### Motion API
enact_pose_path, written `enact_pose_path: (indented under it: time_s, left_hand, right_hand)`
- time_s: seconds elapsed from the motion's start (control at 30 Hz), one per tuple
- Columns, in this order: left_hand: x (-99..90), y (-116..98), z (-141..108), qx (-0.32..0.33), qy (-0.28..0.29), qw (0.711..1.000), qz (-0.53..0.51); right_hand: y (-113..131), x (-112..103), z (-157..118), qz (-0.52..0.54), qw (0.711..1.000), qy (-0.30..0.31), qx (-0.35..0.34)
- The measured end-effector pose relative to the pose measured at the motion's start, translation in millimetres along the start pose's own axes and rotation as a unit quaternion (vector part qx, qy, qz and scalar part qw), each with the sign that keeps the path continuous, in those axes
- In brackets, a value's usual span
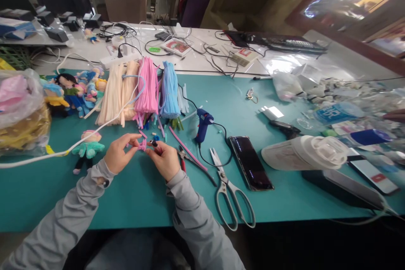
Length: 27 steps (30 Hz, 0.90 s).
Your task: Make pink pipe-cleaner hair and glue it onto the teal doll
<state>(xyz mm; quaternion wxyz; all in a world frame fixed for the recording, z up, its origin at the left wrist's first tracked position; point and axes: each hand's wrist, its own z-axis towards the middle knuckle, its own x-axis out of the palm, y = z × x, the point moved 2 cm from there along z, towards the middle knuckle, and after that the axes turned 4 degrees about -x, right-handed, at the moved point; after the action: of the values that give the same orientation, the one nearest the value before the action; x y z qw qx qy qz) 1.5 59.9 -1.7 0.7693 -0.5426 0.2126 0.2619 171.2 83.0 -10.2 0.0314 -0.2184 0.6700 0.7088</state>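
Note:
Between my fingertips, over the green mat, is a small bent piece of pink pipe cleaner (143, 145). My left hand (122, 152) pinches it from one side. From the other side my right hand (164, 159) closes on it, with something dark showing at its fingertips that I cannot make out. A small doll (88, 148) with pink hair and a mint-green top lies left of my left hand. Just beyond my hands stand bundles of beige (115, 93), pink (147, 86) and blue pipe cleaners (170, 88). Red-handled pliers (183, 161) lie beside my right hand.
A blue glue gun (203, 124), large scissors (226, 192), a phone (251, 162) and a white tumbler (303, 152) lie to the right. Several small dolls (71, 88) and a plastic bag (22, 109) are at the left. A white cable (95, 130) crosses the mat.

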Motion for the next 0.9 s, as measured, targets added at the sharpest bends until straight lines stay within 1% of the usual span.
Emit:
enact_pose_path:
  time_s: [0.17, 0.23, 0.3, 0.4, 0.47, 0.5, 0.63, 0.7, 0.77, 0.83, 0.9]
  left_hand:
    - [2.4, 0, 0, 0.009, 0.021, 1.0, 0.014]
    - [1.8, 3, 1, 0.016, 0.021, 0.999, 0.032]
    - [-0.5, 6, 2, 0.017, 0.003, 0.998, 0.067]
    - [-5.6, 9, 3, 0.007, -0.047, 0.993, 0.106]
    - [-7.7, 6, 2, -0.008, -0.069, 0.993, 0.091]
    - [-7.7, 4, 1, -0.016, -0.071, 0.995, 0.073]
    - [-3.5, -7, -1, -0.025, -0.041, 0.999, 0.006]
    - [-1.8, -10, -2, -0.023, -0.039, 0.999, -0.004]
    - [-1.1, -10, -3, -0.034, -0.042, 0.998, -0.008]
    - [-0.9, -8, -3, -0.064, -0.047, 0.997, -0.019]
    - [-0.7, -6, -4, -0.109, -0.056, 0.992, -0.044]
  right_hand:
    - [0, 2, 1, -0.027, 0.999, -0.003, -0.022]
    - [0, 1, 1, -0.034, 0.999, -0.009, -0.027]
    - [0, -1, 1, -0.033, 0.999, -0.018, -0.026]
    - [0, -3, 2, -0.009, 1.0, -0.022, -0.014]
    - [-1, -3, 2, 0.021, 1.0, -0.009, -0.002]
    - [-1, -2, 2, 0.035, 0.999, -0.001, 0.004]
    - [0, -2, 1, 0.063, 0.998, 0.015, 0.017]
    - [1, -2, 1, 0.065, 0.998, 0.013, 0.018]
    - [2, -2, 0, 0.068, 0.997, 0.013, 0.02]
    - [2, -3, 0, 0.075, 0.997, 0.011, 0.023]
    - [3, -4, 0, 0.086, 0.996, 0.002, 0.028]
